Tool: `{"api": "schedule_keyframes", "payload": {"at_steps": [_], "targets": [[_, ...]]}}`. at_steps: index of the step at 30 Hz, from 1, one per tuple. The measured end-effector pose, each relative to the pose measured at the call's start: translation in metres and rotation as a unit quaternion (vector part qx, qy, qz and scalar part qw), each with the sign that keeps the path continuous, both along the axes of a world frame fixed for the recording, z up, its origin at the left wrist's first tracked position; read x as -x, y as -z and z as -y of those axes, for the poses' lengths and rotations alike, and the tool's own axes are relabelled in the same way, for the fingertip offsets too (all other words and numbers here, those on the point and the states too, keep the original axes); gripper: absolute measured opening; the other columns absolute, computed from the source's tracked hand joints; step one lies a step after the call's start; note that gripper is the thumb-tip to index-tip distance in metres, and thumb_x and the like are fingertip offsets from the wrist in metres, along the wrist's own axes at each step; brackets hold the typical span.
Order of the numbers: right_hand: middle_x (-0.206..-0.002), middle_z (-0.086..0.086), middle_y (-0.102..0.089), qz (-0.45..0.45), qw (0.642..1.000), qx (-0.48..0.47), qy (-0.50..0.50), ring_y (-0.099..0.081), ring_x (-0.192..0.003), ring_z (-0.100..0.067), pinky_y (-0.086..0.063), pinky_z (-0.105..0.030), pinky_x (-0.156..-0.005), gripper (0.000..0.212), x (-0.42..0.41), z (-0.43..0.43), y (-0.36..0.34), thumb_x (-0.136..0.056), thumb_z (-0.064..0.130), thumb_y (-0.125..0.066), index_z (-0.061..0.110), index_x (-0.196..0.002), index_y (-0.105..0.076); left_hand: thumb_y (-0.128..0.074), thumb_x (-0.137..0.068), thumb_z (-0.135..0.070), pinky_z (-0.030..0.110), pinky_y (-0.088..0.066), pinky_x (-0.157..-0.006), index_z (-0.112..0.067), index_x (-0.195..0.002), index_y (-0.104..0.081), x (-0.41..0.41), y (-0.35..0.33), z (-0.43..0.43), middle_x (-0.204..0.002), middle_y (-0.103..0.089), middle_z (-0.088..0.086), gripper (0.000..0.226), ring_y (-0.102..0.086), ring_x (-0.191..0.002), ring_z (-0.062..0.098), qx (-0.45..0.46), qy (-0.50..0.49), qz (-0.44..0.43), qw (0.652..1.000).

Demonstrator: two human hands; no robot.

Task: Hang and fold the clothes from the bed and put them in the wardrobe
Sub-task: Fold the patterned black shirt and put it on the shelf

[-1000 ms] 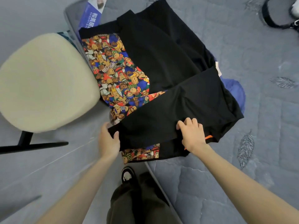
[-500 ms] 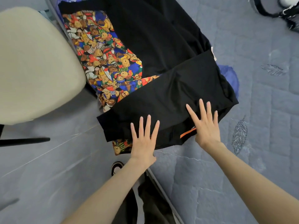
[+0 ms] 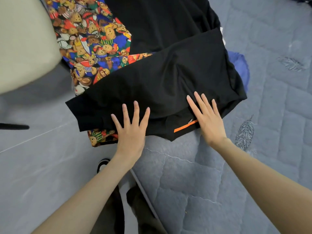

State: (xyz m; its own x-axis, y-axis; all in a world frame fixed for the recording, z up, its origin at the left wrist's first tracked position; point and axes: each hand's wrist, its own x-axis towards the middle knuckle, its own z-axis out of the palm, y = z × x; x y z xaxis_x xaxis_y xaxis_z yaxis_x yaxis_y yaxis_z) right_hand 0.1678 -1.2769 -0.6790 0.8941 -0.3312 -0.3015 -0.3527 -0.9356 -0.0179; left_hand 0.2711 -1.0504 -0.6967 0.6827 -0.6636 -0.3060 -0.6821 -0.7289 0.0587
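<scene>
A second ago both hands gripped the fold's edge; now the left hand [image 3: 130, 130] and right hand [image 3: 206, 120] lie flat, fingers [image 3: 136, 112] spread and released, pressing the black garment [image 3: 160, 85] at the near edge of the bed [image 3: 194, 183]. This fold looks laid and is being smoothed, not yet ready for the wardrobe.

Cream chair seat [image 3: 25, 39], grey tiled floor [image 3: 42, 174], a dark trouser leg [image 3: 143, 215] and a shoe [image 3: 102, 163].
The padded seat fills the upper left corner, cut off by the frame; a black chair leg [image 3: 13, 127] juts in from the left edge just below it. Thin pale seams cross the floor tiles. At bottom centre the trouser leg shows blurred, with the black, white-trimmed shoe on the floor beside it.
</scene>
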Motion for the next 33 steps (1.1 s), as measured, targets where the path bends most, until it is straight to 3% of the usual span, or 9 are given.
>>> {"api": "schedule_keyframes", "payload": {"at_steps": [3,5,8,12,18,21,25,30,33], "targets": [[-0.158,-0.004,-0.024,0.026,1.000,-0.012,0.009,-0.019,-0.146,-0.031,-0.012,-0.047,-0.120,0.062,-0.002,0.007,-0.010,-0.092,0.027,-0.010,0.014,-0.152,-0.019,-0.063,-0.087,-0.005,0.065,-0.008,-0.112,-0.024,-0.149,-0.029,-0.005,-0.013,-0.008,-0.159,-0.018,0.005,0.073,-0.009,-0.145,0.040,0.086,-0.015,-0.062,0.994],[-0.157,-0.001,-0.026,0.021,1.000,-0.008,0.010,-0.024,-0.144,-0.031,-0.014,-0.042,-0.120,0.056,-0.007,0.012,-0.015,-0.095,0.014,-0.021,0.016,-0.151,-0.025,-0.061,-0.089,-0.010,0.060,-0.010,-0.116,-0.026,-0.145,-0.037,-0.008,-0.025,-0.010,-0.157,-0.025,-0.001,0.063,-0.013,-0.146,0.033,0.108,-0.028,-0.088,0.990],[-0.155,0.007,-0.031,-0.010,0.999,0.002,0.038,-0.032,-0.141,-0.026,-0.024,-0.034,-0.114,0.060,-0.016,0.013,-0.029,-0.093,0.010,-0.020,0.026,-0.150,-0.029,-0.054,-0.094,-0.016,0.053,-0.008,-0.117,-0.029,-0.145,-0.036,-0.007,-0.042,-0.006,-0.156,-0.025,-0.008,0.056,-0.013,-0.147,0.026,0.106,-0.047,-0.115,0.987],[-0.157,0.011,-0.026,-0.084,0.996,0.037,0.014,-0.035,-0.139,-0.026,-0.035,-0.033,-0.105,0.076,-0.022,0.008,-0.055,-0.090,0.000,-0.053,0.031,-0.151,-0.021,-0.045,-0.098,-0.017,0.051,-0.009,-0.117,-0.034,-0.146,-0.032,-0.008,-0.061,-0.014,-0.156,-0.023,-0.013,0.053,-0.013,-0.147,0.022,0.093,-0.059,-0.142,0.984],[-0.147,0.007,-0.044,-0.143,0.988,0.044,0.031,-0.051,-0.124,-0.025,-0.044,-0.032,-0.093,0.055,0.001,-0.022,-0.103,-0.096,0.007,-0.044,0.031,-0.144,-0.037,-0.039,-0.097,-0.016,0.047,-0.018,-0.116,-0.037,-0.144,-0.036,0.006,-0.098,-0.040,-0.153,-0.032,-0.010,0.051,-0.025,-0.144,0.021,0.058,-0.083,-0.244,0.964],[-0.124,0.000,-0.061,-0.205,0.976,0.028,0.062,-0.059,-0.113,-0.026,-0.044,-0.031,-0.082,0.046,0.025,-0.042,-0.127,-0.091,0.007,-0.048,0.033,-0.128,-0.055,-0.038,-0.098,-0.024,0.039,-0.037,-0.103,-0.036,-0.143,-0.039,0.025,-0.119,-0.057,-0.143,-0.048,0.002,0.047,-0.047,-0.128,0.027,0.002,-0.082,-0.275,0.958],[-0.120,-0.003,-0.061,-0.277,0.957,0.011,0.086,-0.057,-0.115,-0.026,-0.043,-0.032,-0.086,0.041,0.044,-0.063,-0.151,-0.089,0.004,-0.048,0.026,-0.121,-0.062,-0.037,-0.096,-0.026,0.033,-0.043,-0.082,-0.032,-0.135,-0.051,0.035,-0.147,-0.067,-0.122,-0.062,0.002,0.041,-0.058,-0.109,0.026,-0.038,-0.058,-0.320,0.945],[-0.119,-0.002,-0.061,-0.233,0.969,0.044,0.072,-0.058,-0.113,-0.025,-0.034,-0.030,-0.080,0.031,0.018,-0.059,-0.182,-0.089,0.005,-0.053,0.020,-0.115,-0.060,-0.037,-0.092,-0.023,0.038,-0.043,-0.089,-0.032,-0.133,-0.052,0.001,-0.184,-0.058,-0.123,-0.061,0.003,0.044,-0.056,-0.110,0.030,-0.025,-0.084,-0.273,0.958],[-0.116,-0.001,-0.062,-0.182,0.979,0.067,0.059,-0.059,-0.111,-0.024,-0.035,-0.031,-0.086,0.031,-0.018,-0.044,-0.202,-0.085,0.005,-0.057,0.020,-0.112,-0.060,-0.039,-0.091,-0.021,0.036,-0.047,-0.082,-0.022,-0.112,-0.061,-0.032,-0.202,-0.044,-0.111,-0.065,0.006,0.030,-0.058,-0.098,0.028,0.025,-0.096,-0.226,0.969]]}}
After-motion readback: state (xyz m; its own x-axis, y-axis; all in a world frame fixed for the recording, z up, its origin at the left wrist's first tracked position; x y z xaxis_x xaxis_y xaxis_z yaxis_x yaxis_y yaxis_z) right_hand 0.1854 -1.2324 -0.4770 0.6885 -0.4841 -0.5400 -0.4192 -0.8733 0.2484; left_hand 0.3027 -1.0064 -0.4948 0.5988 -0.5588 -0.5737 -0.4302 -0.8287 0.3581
